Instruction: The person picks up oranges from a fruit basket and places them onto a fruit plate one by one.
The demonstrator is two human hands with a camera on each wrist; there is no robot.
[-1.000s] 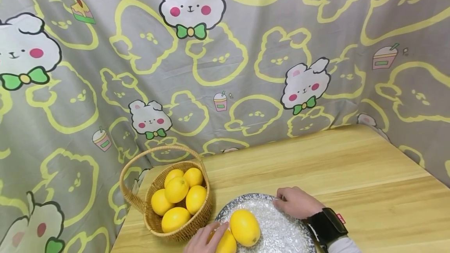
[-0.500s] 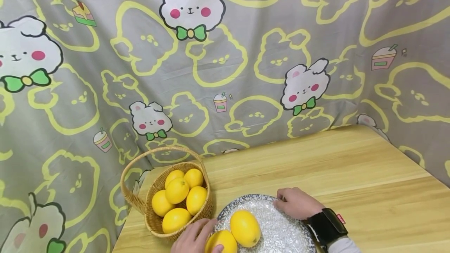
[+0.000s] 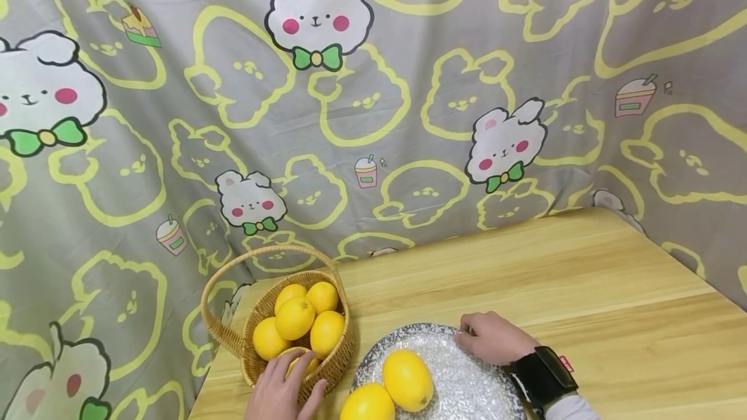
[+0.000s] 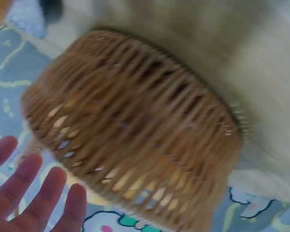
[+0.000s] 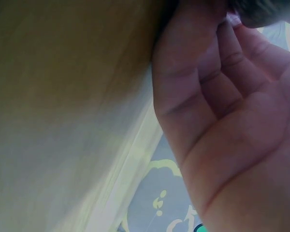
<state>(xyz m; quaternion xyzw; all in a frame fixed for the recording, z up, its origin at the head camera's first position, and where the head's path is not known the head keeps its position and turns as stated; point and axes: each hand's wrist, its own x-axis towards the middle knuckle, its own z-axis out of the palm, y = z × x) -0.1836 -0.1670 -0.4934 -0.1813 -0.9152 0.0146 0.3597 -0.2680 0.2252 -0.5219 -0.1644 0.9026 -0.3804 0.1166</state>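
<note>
My left hand reaches over the near rim of a wicker basket, fingers spread and slightly bent above the front lemon, which it partly hides. In the left wrist view its fingers are apart beside the basket's woven wall. Several more lemons lie in the basket. On a round speckled grey plate rest two lemons, one toward the middle and one at the left. My right hand holds the plate's far right rim with curled fingers; the right wrist view shows them bent in at the edge.
The basket's tall arched handle stands upright over it. A wood-grain table carries everything, with its far edge against a grey cartoon-print curtain. A black band sits on the right wrist.
My left hand has left the lemon at the plate's left side and moved left to over the basket. That lemon now lies free on the plate. The right hand stays at the rim.
</note>
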